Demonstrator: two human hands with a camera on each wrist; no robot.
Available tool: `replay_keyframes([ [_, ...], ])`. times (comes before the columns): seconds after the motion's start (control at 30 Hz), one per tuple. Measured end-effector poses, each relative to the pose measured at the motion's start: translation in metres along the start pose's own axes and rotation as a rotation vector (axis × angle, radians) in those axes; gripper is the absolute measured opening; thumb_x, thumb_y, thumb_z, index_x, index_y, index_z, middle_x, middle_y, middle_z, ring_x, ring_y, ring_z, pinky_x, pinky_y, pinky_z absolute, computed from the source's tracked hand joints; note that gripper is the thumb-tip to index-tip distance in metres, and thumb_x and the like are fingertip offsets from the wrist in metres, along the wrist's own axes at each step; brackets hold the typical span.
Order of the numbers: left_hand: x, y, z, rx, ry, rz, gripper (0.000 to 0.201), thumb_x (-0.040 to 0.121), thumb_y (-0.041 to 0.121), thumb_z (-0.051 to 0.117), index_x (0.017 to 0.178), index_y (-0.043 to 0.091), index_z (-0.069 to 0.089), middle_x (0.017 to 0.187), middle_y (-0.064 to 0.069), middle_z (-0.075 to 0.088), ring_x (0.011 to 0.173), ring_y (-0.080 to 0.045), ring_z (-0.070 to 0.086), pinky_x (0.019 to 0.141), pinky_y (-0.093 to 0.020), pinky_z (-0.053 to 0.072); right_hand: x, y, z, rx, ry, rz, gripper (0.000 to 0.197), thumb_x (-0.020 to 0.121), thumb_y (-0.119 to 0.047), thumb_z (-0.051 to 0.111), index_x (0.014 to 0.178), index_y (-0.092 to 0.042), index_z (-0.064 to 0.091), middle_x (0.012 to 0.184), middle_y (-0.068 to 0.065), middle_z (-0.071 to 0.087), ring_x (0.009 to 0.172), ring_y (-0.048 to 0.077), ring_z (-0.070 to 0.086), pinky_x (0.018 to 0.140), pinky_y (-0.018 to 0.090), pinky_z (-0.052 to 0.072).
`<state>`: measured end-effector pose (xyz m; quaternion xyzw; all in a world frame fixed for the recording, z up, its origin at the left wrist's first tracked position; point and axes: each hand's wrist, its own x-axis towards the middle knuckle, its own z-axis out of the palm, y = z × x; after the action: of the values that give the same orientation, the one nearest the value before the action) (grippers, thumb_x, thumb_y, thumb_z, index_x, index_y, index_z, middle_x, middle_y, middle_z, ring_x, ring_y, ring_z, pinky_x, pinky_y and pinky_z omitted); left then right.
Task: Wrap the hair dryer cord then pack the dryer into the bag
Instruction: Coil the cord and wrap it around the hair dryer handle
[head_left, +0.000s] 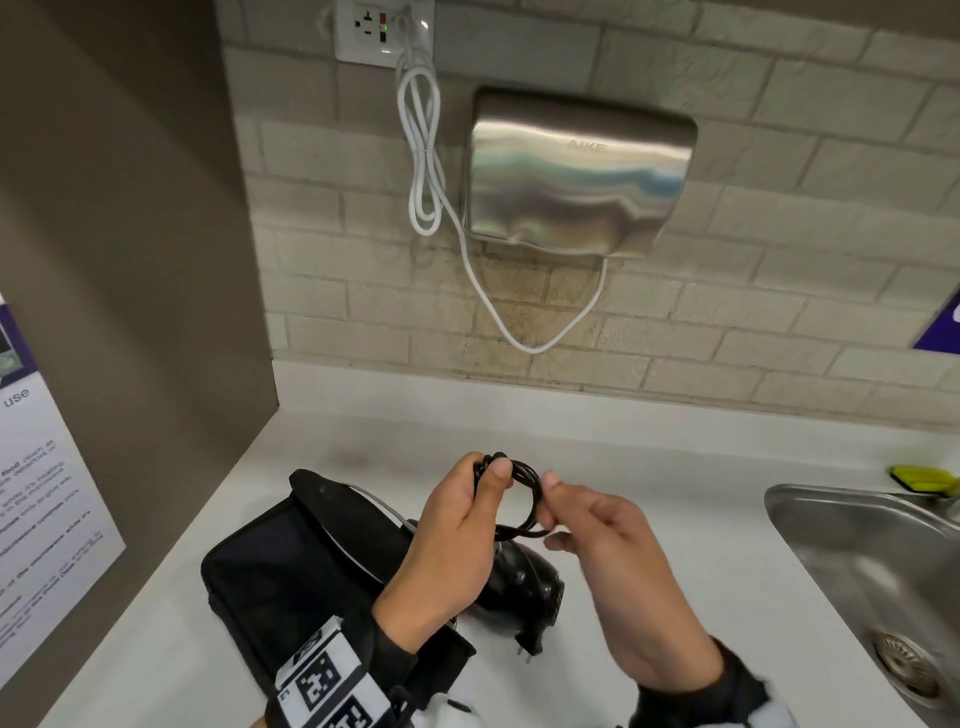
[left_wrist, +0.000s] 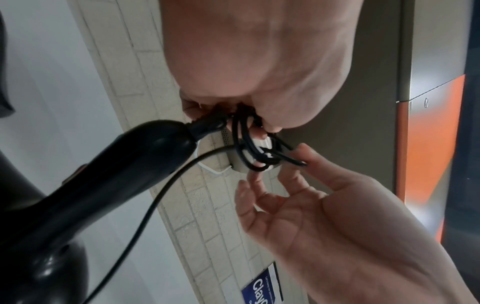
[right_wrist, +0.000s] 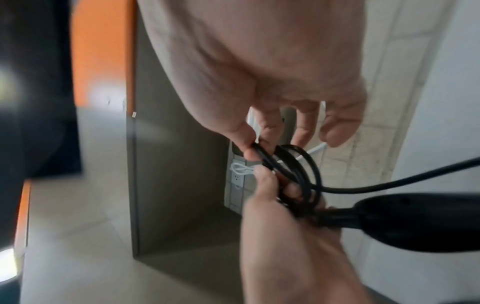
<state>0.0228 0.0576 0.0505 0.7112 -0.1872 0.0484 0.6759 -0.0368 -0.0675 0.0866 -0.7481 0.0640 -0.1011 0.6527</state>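
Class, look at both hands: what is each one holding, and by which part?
The left hand grips the cord coil at its far side; the right hand pinches its near side.

Even, soft indoor light; the steel hand dryer (head_left: 579, 171) shows streaky glare. Head view bends at its edges. Both wrist views are motion-blurred, with a bright flare at the right wrist view's left edge.

The left hand (left_wrist: 259, 67) gripped black cord (left_wrist: 249, 148) loops beside the hair dryer (left_wrist: 98, 185) handle's end. Just below that grip, the right hand (left_wrist: 324, 222) pinched one loop with thumb and fingertips (left_wrist: 302, 151). A loose strand hung down along the handle.
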Motion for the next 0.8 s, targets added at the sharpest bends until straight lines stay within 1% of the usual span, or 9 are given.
replay_keyframes([
  [0.07, 0.000, 0.001, 0.000, 0.018, 0.021, 0.006, 0.032, 0.094, 0.047, 0.041, 0.086, 0.022, 0.059, 0.074, 0.013, 0.057, 0.069, 0.004, 0.051, 0.069, -0.009, 0.041, -0.004, -0.006, -0.007, -0.020, -0.008, -0.014, 0.051, 0.081, -0.054, 0.068, 0.054, -0.014, 0.052, 0.066, -0.002, 0.049, 0.063, 0.011, 0.045, 0.068, 0.025, 0.037],
  [0.2, 0.003, -0.002, -0.001, 0.060, 0.039, 0.026, 0.031, 0.097, 0.046, 0.040, 0.082, 0.023, 0.055, 0.069, 0.012, 0.047, 0.063, 0.000, 0.043, 0.063, -0.012, 0.039, -0.017, -0.005, -0.017, 0.061, -0.080, -0.036, 0.041, 0.079, -0.048, 0.070, 0.057, -0.015, 0.062, 0.062, -0.008, 0.060, 0.059, 0.006, 0.054, 0.058, 0.007, 0.041],
  [0.3, 0.002, -0.002, 0.000, 0.080, 0.024, 0.045, 0.034, 0.098, 0.045, 0.039, 0.080, 0.019, 0.051, 0.069, 0.007, 0.043, 0.062, -0.003, 0.039, 0.061, -0.014, 0.038, -0.020, 0.003, -0.026, 0.251, -0.177, 0.011, 0.042, 0.072, -0.053, 0.076, 0.067, -0.013, 0.062, 0.059, 0.003, 0.057, 0.084, 0.023, 0.069, 0.084, 0.029, 0.051],
  [0.33, 0.001, -0.001, 0.001, 0.078, 0.022, 0.046, 0.036, 0.098, 0.046, 0.039, 0.080, 0.017, 0.050, 0.068, 0.007, 0.041, 0.061, -0.003, 0.038, 0.061, -0.014, 0.038, -0.021, 0.004, -0.028, 0.317, -0.199, 0.031, 0.042, 0.069, -0.052, 0.079, 0.067, -0.014, 0.060, 0.053, 0.003, 0.050, 0.081, 0.028, 0.069, 0.085, 0.036, 0.051],
  [0.43, 0.004, -0.003, 0.001, 0.066, 0.037, 0.025, 0.036, 0.097, 0.047, 0.039, 0.083, 0.016, 0.052, 0.068, 0.005, 0.048, 0.061, -0.007, 0.044, 0.063, -0.016, 0.041, -0.023, 0.001, -0.034, 0.512, -0.206, 0.098, 0.046, 0.062, -0.042, 0.089, 0.076, -0.006, 0.064, 0.043, -0.004, 0.031, 0.042, 0.020, 0.051, 0.065, 0.036, 0.053],
  [0.53, 0.006, -0.006, -0.001, 0.040, 0.039, -0.011, 0.033, 0.098, 0.049, 0.039, 0.082, 0.023, 0.051, 0.065, 0.008, 0.046, 0.060, -0.011, 0.045, 0.063, -0.027, 0.045, -0.027, -0.007, -0.041, 0.575, -0.222, 0.217, 0.039, 0.070, -0.030, 0.083, 0.089, 0.001, 0.069, 0.043, -0.004, 0.026, 0.027, 0.007, 0.024, 0.037, 0.022, 0.040],
  [0.6, 0.005, -0.005, -0.001, 0.056, 0.043, -0.011, 0.033, 0.097, 0.050, 0.038, 0.082, 0.023, 0.050, 0.062, 0.010, 0.042, 0.058, -0.008, 0.041, 0.060, -0.024, 0.042, -0.028, -0.009, -0.046, 0.488, -0.286, 0.266, 0.027, 0.078, -0.026, 0.070, 0.086, 0.000, 0.068, 0.046, 0.001, 0.030, 0.027, 0.006, 0.020, 0.034, 0.017, 0.034],
  [0.7, 0.003, -0.004, -0.002, 0.090, 0.061, 0.019, 0.035, 0.099, 0.045, 0.038, 0.085, 0.016, 0.052, 0.059, 0.013, 0.037, 0.053, -0.002, 0.034, 0.056, -0.014, 0.037, -0.027, -0.007, -0.052, 0.358, -0.389, 0.281, 0.030, 0.076, -0.033, 0.071, 0.075, -0.003, 0.064, 0.050, 0.006, 0.039, 0.029, 0.007, 0.021, 0.036, 0.018, 0.034],
  [0.8, 0.001, -0.001, -0.003, 0.091, 0.033, 0.040, 0.031, 0.098, 0.046, 0.038, 0.083, 0.022, 0.051, 0.057, 0.014, 0.035, 0.053, -0.003, 0.033, 0.055, -0.013, 0.036, -0.027, -0.005, -0.060, 0.302, -0.406, 0.293, 0.032, 0.072, -0.036, 0.071, 0.071, -0.006, 0.062, 0.052, 0.008, 0.042, 0.029, 0.007, 0.022, 0.037, 0.019, 0.034],
])
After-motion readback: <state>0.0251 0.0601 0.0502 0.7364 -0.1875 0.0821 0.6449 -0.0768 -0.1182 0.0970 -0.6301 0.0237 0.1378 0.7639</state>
